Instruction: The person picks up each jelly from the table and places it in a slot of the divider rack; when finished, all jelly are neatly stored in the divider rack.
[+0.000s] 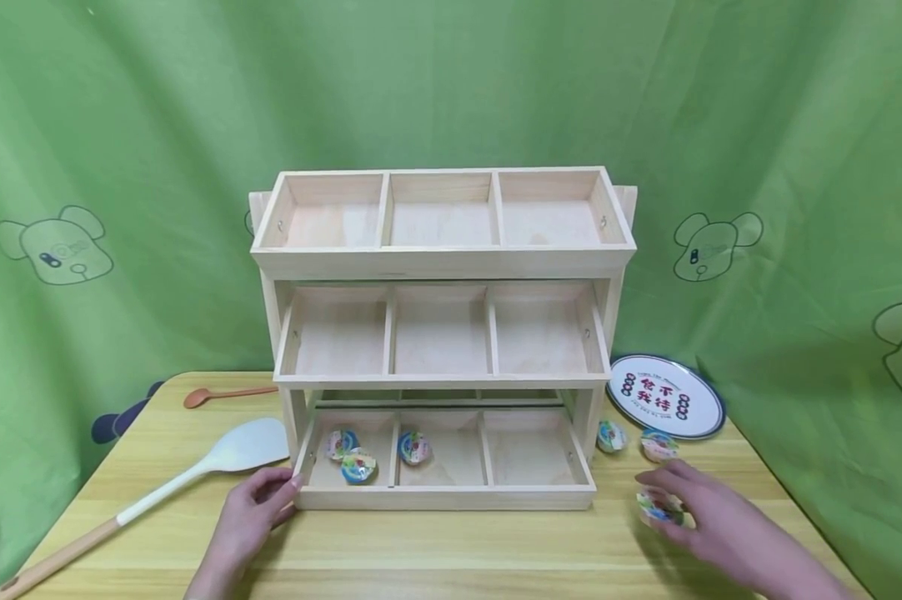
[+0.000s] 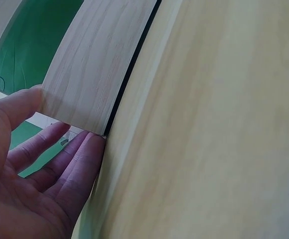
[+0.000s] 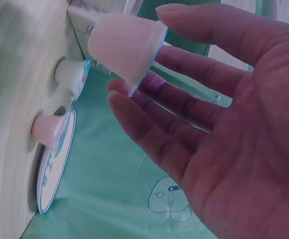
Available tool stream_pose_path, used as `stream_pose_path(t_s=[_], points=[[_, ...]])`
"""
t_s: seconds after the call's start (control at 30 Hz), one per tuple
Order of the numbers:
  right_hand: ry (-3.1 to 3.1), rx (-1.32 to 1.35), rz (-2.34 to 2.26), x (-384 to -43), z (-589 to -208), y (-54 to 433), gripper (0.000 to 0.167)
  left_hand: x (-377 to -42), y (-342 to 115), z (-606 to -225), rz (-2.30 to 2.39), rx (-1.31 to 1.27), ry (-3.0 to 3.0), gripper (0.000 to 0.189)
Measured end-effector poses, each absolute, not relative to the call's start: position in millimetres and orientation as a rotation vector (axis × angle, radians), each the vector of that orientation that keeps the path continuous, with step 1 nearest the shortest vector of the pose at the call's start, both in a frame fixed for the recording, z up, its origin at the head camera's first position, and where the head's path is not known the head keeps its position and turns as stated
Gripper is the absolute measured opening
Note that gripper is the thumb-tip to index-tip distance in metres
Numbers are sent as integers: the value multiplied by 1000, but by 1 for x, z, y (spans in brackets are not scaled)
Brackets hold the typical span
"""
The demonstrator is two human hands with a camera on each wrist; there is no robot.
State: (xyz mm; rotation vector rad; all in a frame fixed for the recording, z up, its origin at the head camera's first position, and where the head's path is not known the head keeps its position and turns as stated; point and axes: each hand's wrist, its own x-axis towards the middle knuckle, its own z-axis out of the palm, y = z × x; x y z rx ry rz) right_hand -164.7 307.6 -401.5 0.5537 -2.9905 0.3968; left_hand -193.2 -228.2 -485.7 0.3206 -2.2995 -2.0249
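Note:
My left hand (image 1: 250, 515) is at the front left corner of the bottom tray of a three-tier wooden rack (image 1: 443, 498). Its thumb touches the tray's front panel (image 2: 92, 64) and its fingers lie at the panel's end, holding the corner. On the right, my right hand (image 1: 721, 521) pinches a small pink jelly cup (image 3: 122, 45) by its lid rim, thumb on one side and fingers on the other. Two jelly cups (image 1: 358, 467) lie in the bottom tray's left compartment, one cup (image 1: 415, 448) in its middle compartment.
Two more jelly cups stand right of the rack, one whitish (image 1: 611, 436) and one pink (image 1: 658, 445). Behind them a white oval plate (image 1: 664, 396) leans against the green curtain. At the left lie a white spatula (image 1: 244, 446) with a wooden handle and a small reddish-brown spoon (image 1: 197, 397).

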Motion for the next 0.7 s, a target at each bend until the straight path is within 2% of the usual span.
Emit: stream_pose_path(t_s=[0.27, 0.7], points=[[-2883, 774, 353, -164, -401, 298, 38, -193, -229, -487, -2028, 325, -2304, 33], [-2864, 866, 504, -168, -393, 268, 33, -193, -229, -485, -2030, 325, -2314, 36]])
